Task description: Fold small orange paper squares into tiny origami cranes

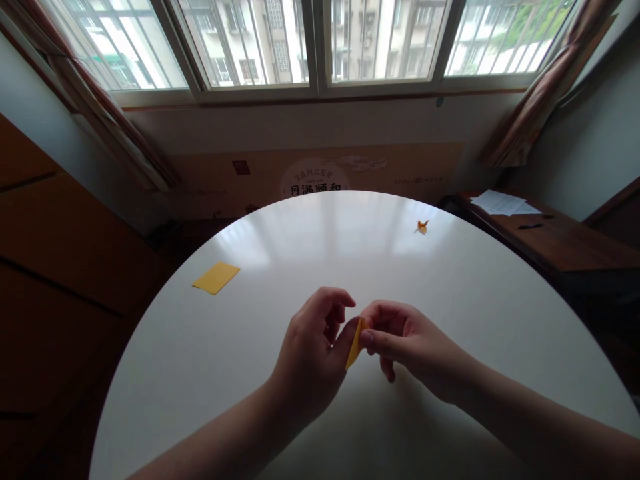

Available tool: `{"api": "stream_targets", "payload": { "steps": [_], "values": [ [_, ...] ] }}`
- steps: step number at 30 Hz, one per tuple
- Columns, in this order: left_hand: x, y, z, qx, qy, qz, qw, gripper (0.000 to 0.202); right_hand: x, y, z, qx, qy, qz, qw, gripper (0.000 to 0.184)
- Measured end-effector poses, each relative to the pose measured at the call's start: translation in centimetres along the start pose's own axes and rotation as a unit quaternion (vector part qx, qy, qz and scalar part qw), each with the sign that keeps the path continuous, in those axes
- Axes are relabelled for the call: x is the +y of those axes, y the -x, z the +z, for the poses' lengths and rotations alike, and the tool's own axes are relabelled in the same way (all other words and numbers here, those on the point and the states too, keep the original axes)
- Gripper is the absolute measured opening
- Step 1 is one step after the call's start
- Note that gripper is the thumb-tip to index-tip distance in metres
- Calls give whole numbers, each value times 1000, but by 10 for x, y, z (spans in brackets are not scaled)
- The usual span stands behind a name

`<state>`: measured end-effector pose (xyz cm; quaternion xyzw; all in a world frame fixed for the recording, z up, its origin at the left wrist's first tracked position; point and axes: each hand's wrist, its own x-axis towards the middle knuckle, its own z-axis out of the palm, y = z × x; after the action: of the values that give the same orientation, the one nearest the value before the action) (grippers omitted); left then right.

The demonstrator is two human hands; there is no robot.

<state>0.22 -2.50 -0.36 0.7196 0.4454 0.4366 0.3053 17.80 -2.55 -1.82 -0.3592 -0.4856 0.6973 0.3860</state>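
A small piece of folded yellow paper (355,345) is held up over the near middle of the table, narrow and tilted, one edge towards me. My right hand (400,333) pinches its upper right side between thumb and index finger, the other fingers curled below. On the other side, my left hand (320,343) is closed around the paper with the thumb along its left face. The left index finger is bent and lifted above it. The left fingers behind the paper are partly hidden.
A round white table (300,247) spans the view. Yellow paper sheets (217,277) lie at its left, and a small orange and white folded paper figure (423,227) stands at the far right. Beyond the right edge, a wooden desk (575,240) bears white papers (505,203) and a dark pen (530,227).
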Motion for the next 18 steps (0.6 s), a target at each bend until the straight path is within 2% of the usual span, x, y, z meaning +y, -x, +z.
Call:
{"api": "stream_targets", "payload": {
  "steps": [4,7,12,15,18],
  "values": [
    [1,-6,-7,-12,27,-42,999,7,-2,1,-4,15,15,-7,1000,32],
    [3,-12,-14,-70,76,-92,990,19,-6,2,-9,40,58,-16,997,31],
    [5,-16,-16,-144,105,-137,974,20,-12,4,-12,55,108,-29,992,26],
    [3,-16,-13,-155,144,-170,963,19,-10,5,-10,60,132,-38,989,22],
    [0,-16,-12,-147,183,-212,949,20,-6,7,-7,87,154,-86,980,22]
  ]
}}
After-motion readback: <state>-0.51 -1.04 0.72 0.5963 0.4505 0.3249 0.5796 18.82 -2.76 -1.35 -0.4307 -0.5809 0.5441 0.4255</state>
